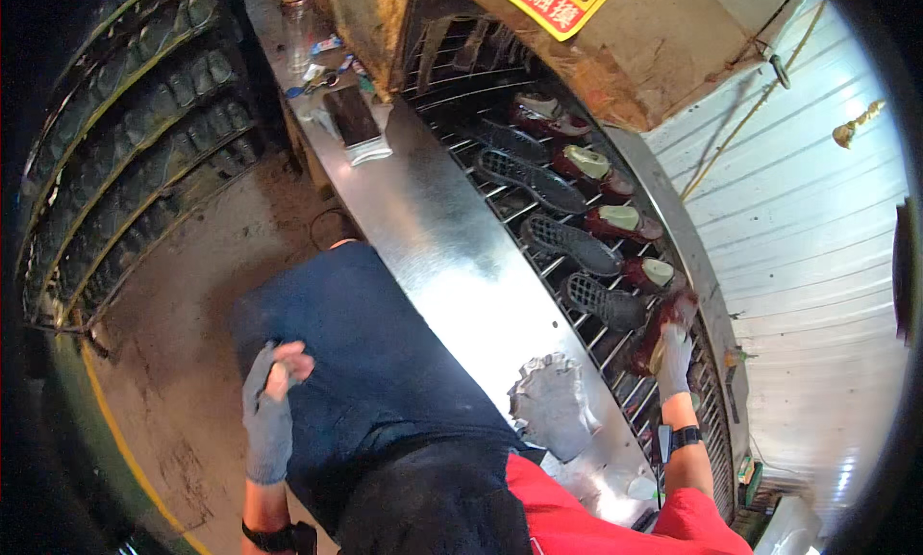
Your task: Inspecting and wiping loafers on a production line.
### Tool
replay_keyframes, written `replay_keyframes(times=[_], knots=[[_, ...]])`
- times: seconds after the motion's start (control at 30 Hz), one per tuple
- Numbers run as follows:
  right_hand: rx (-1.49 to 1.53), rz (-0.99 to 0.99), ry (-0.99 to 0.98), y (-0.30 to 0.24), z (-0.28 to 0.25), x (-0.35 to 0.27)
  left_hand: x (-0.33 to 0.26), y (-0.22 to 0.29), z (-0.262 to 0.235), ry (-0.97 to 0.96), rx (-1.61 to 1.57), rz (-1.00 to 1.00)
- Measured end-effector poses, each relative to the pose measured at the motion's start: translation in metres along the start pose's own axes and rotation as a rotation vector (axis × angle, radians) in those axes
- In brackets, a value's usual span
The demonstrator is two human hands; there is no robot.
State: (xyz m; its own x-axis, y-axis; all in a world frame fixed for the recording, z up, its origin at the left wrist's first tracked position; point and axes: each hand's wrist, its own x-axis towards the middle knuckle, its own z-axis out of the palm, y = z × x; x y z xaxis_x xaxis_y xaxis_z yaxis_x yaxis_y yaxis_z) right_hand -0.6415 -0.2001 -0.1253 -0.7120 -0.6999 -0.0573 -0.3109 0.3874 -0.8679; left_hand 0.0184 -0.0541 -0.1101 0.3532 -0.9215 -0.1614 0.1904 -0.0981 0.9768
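My right hand (675,364), in a pale glove, is closed on a dark red shoe (673,313) at the near end of a row on the metal-bar rack (630,393). Beyond it stand more dark red shoes with pale tops, such as one shoe (625,220). Left of that row lie several black shoe soles; the closest sole (604,301) shows a grid pattern. My left hand (272,411), in a grey glove with bare fingertips, hangs beside the dark apron (375,334). Its fingers are loosely bent, apart from the thumb, and nothing shows in them.
A shiny metal ledge (409,194) runs between me and the rack, bearing a crumpled grey piece (553,406) and a dark box-like block (353,115). The rack passes under a worn brown housing (615,64). Shelves of dark soles (144,122) stand at left.
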Motion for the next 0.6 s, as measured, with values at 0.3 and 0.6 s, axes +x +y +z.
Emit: replay_keyframes(times=[0.3,0.6], knots=[[-0.904,-1.048,-0.35,-0.009,0.04,-0.018,0.007,-0.01,0.038,-0.017,0.08,-0.036],[-0.81,-0.916,-0.685,-0.148,0.129,-0.098,0.016,0.003,0.066,-0.211,-0.111,-0.22]])
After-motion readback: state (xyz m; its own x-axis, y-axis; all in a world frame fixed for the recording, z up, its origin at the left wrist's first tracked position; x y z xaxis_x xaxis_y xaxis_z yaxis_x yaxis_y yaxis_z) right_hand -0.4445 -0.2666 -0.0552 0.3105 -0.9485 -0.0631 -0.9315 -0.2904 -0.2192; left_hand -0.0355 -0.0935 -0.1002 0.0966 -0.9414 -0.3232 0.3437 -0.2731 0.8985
